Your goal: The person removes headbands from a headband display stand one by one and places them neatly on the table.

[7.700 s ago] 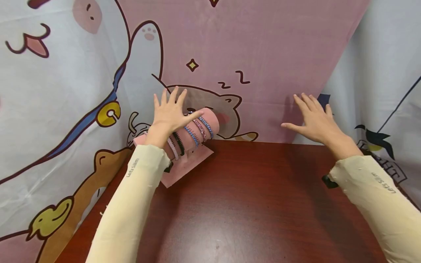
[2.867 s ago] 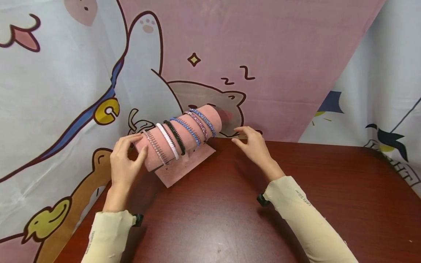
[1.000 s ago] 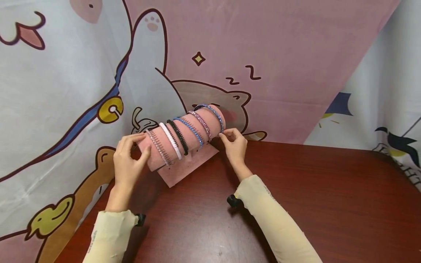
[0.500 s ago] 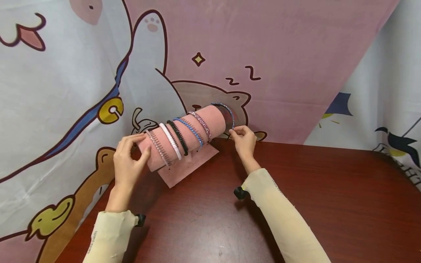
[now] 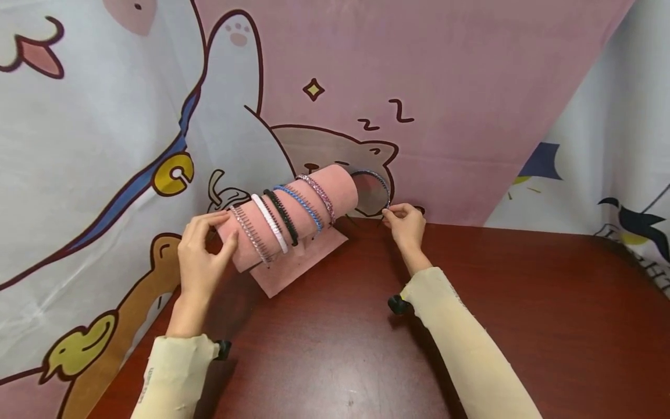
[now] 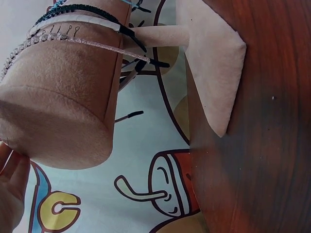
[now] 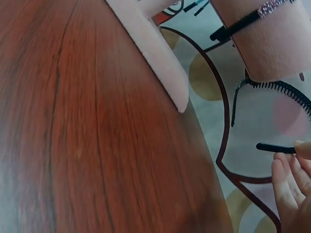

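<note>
A pink padded headband stand [image 5: 339, 189] lies tilted on its base at the table's back left. My left hand [image 5: 201, 259] holds its near left end between thumb and fingers; only part of that hand [image 6: 12, 191] shows in the left wrist view. Just off the stand's right end, my right hand [image 5: 408, 228] pinches one end of a glittery blue headband [image 5: 381, 179]. Its toothed band and black tip [image 7: 273, 147] show in the right wrist view. Still around the roll are a pink glitter headband [image 5: 317, 192], a blue one, a black one [image 5: 282, 216], a white one [image 5: 269, 223] and a beaded one.
The stand's flat pink base [image 5: 300, 265] sits on the dark reddish wooden table [image 5: 335, 337]. A printed cartoon cloth [image 5: 445, 105] hangs close behind and on both sides. Dark wrist cameras [image 5: 399, 304] sit under the sleeves.
My left hand reached the stand's left end and stayed. My right hand came in, took the glittery blue headband by its end and drew it rightward off the roll.
</note>
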Demonstrator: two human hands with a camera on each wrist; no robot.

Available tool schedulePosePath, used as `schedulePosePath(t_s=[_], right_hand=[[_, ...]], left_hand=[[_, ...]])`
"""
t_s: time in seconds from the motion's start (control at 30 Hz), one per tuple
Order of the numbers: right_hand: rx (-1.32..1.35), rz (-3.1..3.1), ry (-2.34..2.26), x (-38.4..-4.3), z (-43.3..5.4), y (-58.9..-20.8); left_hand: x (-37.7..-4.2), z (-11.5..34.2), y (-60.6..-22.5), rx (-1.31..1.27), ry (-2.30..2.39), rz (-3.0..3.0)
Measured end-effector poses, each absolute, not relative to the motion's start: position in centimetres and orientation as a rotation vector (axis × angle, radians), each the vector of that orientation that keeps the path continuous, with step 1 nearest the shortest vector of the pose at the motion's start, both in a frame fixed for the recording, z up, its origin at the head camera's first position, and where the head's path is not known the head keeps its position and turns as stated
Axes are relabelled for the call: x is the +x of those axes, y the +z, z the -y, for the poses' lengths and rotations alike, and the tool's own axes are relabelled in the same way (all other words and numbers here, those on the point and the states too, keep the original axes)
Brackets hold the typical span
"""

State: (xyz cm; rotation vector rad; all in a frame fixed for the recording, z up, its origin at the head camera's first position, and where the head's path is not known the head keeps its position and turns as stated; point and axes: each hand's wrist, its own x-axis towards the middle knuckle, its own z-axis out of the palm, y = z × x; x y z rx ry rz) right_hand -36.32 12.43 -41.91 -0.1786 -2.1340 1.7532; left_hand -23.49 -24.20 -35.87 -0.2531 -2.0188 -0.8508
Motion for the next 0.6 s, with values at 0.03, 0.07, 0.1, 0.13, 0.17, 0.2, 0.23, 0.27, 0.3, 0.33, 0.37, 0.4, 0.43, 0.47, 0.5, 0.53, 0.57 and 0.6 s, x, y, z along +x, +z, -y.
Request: schedulePosePath(t_s=[0.03,0.07,0.1,0.13,0.17,0.2,0.23,0.27,0.3,0.33,0.37,0.4,0.43,0.47,0.5,0.53,0.57,0.6], right_hand=[[-0.178,2.13,1.767,-36.3,-12.7,-41.9],[-0.178,2.126,1.779,-36.2,-12.9,-41.9],[-0.179,2.121,1.792,-36.1,-13.1,-42.0],[-0.181,2.116,1.801,-36.0,-13.4,-42.0],[-0.185,2.113,1.81,-35.9,-13.6,-42.0],[-0.19,2.111,1.819,-35.9,-13.8,-42.1],[-0.193,2.108,1.826,-35.8,-14.1,-42.2],[-0.198,2.107,1.834,-35.7,-14.3,-42.3],[-0.206,2.11,1.84,-35.6,-14.5,-42.4],[-0.212,2.112,1.847,-35.5,-14.7,-42.4],[-0.218,2.118,1.852,-35.4,-14.9,-42.5],[-0.224,2.124,1.854,-35.2,-15.1,-42.6],[-0.23,2.13,1.855,-35.1,-15.3,-42.6],[-0.238,2.136,1.861,-35.0,-15.5,-42.7],[-0.245,2.14,1.866,-34.9,-15.7,-42.7],[-0.251,2.141,1.872,-34.8,-15.9,-42.8],[-0.259,2.141,1.88,-34.7,-16.1,-42.9],[-0.266,2.14,1.889,-34.6,-16.3,-42.9]], left_hand=[[-23.5,24.2,-35.9,-0.254,-0.853,2.016],[-23.5,24.2,-35.8,-0.256,-0.857,2.016],[-23.5,24.2,-35.8,-0.256,-0.856,2.014],[-23.5,24.2,-35.8,-0.257,-0.856,2.014],[-23.5,24.3,-35.8,-0.258,-0.857,2.014],[-23.5,24.3,-35.8,-0.259,-0.857,2.013],[-23.5,24.3,-35.8,-0.26,-0.857,2.013],[-23.5,24.3,-35.7,-0.26,-0.857,2.014],[-23.5,24.3,-35.7,-0.26,-0.855,2.011],[-23.5,24.3,-35.7,-0.261,-0.856,2.011],[-23.5,24.3,-35.7,-0.261,-0.857,2.011],[-23.5,24.3,-35.7,-0.263,-0.857,2.013],[-23.5,24.3,-35.7,-0.264,-0.858,2.013],[-23.5,24.3,-35.7,-0.264,-0.859,2.012],[-23.5,24.3,-35.7,-0.266,-0.861,2.011],[-23.5,24.2,-35.7,-0.267,-0.861,2.01],[-23.5,24.2,-35.8,-0.268,-0.862,2.009],[-23.5,24.2,-35.8,-0.269,-0.862,2.008]])
